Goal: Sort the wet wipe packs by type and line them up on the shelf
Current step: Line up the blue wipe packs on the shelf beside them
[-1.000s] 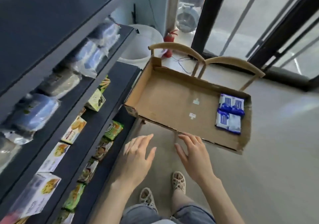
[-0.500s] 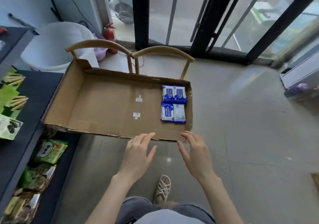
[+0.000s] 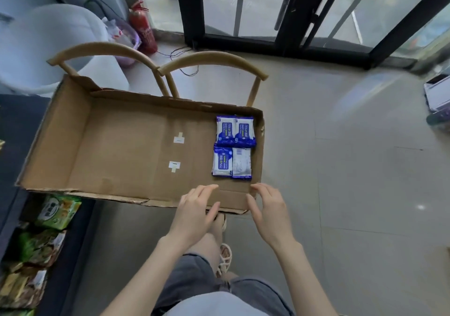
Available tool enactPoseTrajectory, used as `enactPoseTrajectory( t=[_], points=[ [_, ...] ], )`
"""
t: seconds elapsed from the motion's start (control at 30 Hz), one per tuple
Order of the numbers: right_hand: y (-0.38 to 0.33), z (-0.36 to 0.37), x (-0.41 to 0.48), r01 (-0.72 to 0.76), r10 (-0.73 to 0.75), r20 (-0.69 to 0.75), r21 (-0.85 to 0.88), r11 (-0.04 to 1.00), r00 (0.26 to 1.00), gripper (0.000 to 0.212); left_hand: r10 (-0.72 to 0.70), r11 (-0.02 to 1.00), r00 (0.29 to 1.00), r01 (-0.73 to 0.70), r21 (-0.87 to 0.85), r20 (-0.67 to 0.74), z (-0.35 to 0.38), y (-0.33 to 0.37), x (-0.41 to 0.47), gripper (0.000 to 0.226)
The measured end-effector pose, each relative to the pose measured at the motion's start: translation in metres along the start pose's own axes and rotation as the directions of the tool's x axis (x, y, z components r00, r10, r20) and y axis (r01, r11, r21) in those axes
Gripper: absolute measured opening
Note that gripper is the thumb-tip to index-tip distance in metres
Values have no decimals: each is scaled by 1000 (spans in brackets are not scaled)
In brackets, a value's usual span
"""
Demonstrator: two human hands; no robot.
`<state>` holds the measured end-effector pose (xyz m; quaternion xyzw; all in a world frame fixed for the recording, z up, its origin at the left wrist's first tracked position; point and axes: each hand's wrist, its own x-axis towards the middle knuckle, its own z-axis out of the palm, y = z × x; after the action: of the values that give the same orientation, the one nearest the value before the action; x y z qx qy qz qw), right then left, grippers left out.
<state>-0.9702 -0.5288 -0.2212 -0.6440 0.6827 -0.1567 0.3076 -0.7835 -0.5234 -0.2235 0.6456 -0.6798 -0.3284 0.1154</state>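
Note:
A shallow cardboard tray [image 3: 117,150] rests on two wooden chairs. At its right end lie several blue-and-white wet wipe packs [image 3: 233,146] in a tight block; one of them [image 3: 241,162] shows its white back. My left hand [image 3: 196,212] and my right hand [image 3: 269,209] hover side by side over the tray's near rim, just short of the packs. Fingers of both hands are relaxed and hold nothing.
A dark shelf unit [image 3: 22,125] runs along the left, with green snack boxes [image 3: 57,211] on its lower levels. Two chair backs [image 3: 209,59] rise behind the tray. A white bin [image 3: 46,45], a red fire extinguisher [image 3: 143,30] and glass doors stand beyond. Grey floor lies to the right.
My view has swung from the shelf on the left toward the tray. Both hands have moved forward to the tray's near rim, closer to the packs.

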Motion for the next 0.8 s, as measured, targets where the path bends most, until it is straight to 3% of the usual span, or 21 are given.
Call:
enactPoseTrajectory(
  t=[0.13,0.37,0.6,0.8],
  points=[
    [16,9,55,-62,62,66,2,998,996,29,-60,998,995,60,-2,77,14,-10,58,40],
    [44,37,159,-182,182,183,-13,983,966,30,-275,946,944,300,-125,183,49,-42,165,35],
    [89,93,228,-358,350,293,-27,933,890,33,-487,821,838,536,-199,246,112,-84,241,35],
    [124,151,266,-490,460,314,20,871,830,55,-646,681,731,683,-264,220,169,-122,275,51]
  ],
)
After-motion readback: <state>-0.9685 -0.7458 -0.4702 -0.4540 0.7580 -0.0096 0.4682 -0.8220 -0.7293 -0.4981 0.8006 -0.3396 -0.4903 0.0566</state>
